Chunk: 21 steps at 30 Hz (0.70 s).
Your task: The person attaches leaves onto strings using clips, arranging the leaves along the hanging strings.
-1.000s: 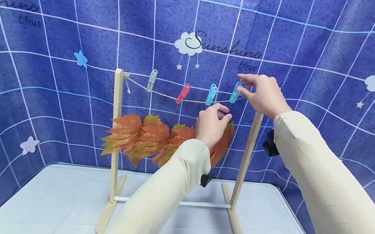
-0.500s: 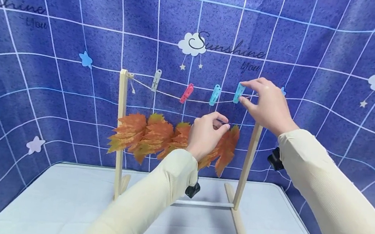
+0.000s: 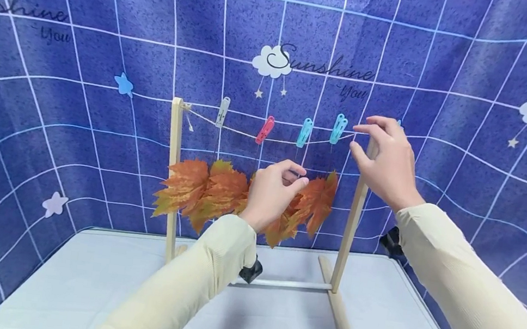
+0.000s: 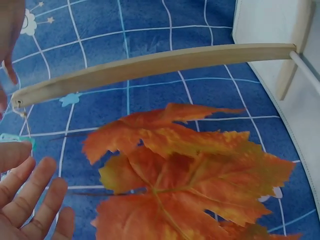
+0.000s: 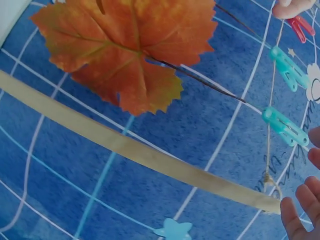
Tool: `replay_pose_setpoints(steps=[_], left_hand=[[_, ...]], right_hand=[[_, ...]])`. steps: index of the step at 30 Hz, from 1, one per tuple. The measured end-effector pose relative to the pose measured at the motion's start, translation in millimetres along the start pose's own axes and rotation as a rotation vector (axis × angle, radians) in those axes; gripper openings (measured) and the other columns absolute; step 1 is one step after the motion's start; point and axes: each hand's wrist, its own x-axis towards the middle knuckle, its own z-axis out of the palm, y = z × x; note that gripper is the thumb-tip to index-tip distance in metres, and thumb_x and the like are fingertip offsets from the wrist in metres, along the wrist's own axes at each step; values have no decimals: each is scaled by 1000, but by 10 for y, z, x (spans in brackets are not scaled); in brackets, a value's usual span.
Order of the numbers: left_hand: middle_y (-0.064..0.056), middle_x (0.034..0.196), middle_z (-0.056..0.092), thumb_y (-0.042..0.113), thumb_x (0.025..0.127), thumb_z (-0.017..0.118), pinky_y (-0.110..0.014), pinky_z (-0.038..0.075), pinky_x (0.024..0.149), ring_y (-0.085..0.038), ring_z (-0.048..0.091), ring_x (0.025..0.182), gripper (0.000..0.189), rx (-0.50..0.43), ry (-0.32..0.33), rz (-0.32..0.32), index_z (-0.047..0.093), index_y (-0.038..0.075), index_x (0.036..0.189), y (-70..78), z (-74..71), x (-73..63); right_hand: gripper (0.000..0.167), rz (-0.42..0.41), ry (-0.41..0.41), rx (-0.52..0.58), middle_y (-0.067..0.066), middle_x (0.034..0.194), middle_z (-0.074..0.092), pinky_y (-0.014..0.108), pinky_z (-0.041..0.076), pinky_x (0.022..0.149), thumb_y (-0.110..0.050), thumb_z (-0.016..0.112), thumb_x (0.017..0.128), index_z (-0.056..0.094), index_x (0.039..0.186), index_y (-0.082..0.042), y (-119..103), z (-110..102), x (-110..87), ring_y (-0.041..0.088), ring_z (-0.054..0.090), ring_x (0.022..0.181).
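Note:
A turquoise clothespin (image 3: 339, 129) clips the thin stem of an orange maple leaf (image 5: 130, 45) to the string (image 3: 242, 133), as the right wrist view shows. Just right of that clothespin is my right hand (image 3: 388, 163), fingers spread and holding nothing. My left hand (image 3: 270, 194) hovers before the leaf row, fingers loosely bent with nothing between them. Further left on the string are a second turquoise clothespin (image 3: 304, 133), a red clothespin (image 3: 265, 130) and a grey clothespin (image 3: 222, 112). Orange-green maple leaves (image 3: 184, 187) hang below them, partly hidden by my left hand.
The string runs between the left wooden post (image 3: 176, 137) and the right wooden post (image 3: 348, 241) of a stand. A white crossbar (image 3: 288, 284) joins the posts low down. The stand is on a white table (image 3: 97, 270) before a blue grid-patterned cloth (image 3: 76, 125).
My right hand has let go of the rightmost turquoise clothespin and drawn back to the right. My left hand has moved left, away from the rightmost leaf, which shows more fully now.

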Motion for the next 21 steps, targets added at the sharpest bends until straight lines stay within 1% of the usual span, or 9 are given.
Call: replay_pose_setpoints(steps=[2, 4, 9, 11, 14, 19, 21], left_hand=[[0, 92, 75, 27, 98, 70, -37, 54, 81, -17, 70, 88, 19, 13, 3, -5, 74, 14, 112, -47, -49, -39], [0, 92, 75, 27, 97, 71, -38, 54, 82, -17, 69, 88, 19, 25, 10, -11, 74, 15, 111, -91, -100, -75], [0, 91, 73, 25, 98, 70, -39, 53, 83, -18, 68, 87, 17, 14, 21, -33, 74, 14, 109, -203, -201, -152], [-1, 90, 73, 24, 98, 70, -39, 53, 83, -19, 68, 87, 16, 2, 23, -46, 74, 12, 109, -244, -232, -182], [-1, 90, 72, 23, 97, 71, -38, 54, 81, -19, 67, 86, 15, 3, 33, -64, 74, 12, 108, -299, -263, -215], [-1, 89, 72, 23, 97, 71, -38, 54, 81, -19, 67, 86, 15, 24, 43, -85, 74, 12, 107, -384, -295, -263], [-1, 88, 72, 22, 97, 71, -39, 54, 81, -20, 67, 85, 14, 30, 44, -88, 74, 12, 107, -424, -310, -292]], right_hand=[[31, 8, -1, 19, 18, 139, 55, 58, 35, 108, -15, 67, 96, 69, 123, 0, 22, 19, -64, 39, 45, 136], [30, 14, 2, 36, 19, 137, 56, 58, 37, 105, -15, 66, 96, 70, 121, 1, 48, 44, -132, 40, 47, 133], [27, 23, -2, 65, 21, 131, 59, 57, 43, 91, -15, 65, 97, 71, 118, 1, 121, 133, -330, 42, 55, 116], [27, 30, -15, 75, 21, 129, 59, 56, 44, 88, -15, 65, 98, 71, 118, 1, 148, 176, -417, 41, 57, 110], [27, 47, -31, 92, 22, 127, 59, 56, 45, 86, -15, 66, 98, 71, 118, 1, 189, 234, -536, 42, 58, 107], [28, 103, -67, 108, 22, 127, 59, 59, 47, 89, -18, 65, 99, 70, 120, 0, 240, 310, -694, 44, 57, 110], [28, 113, -80, 109, 22, 127, 59, 59, 47, 88, -19, 64, 100, 70, 121, 0, 253, 352, -750, 43, 58, 109]])
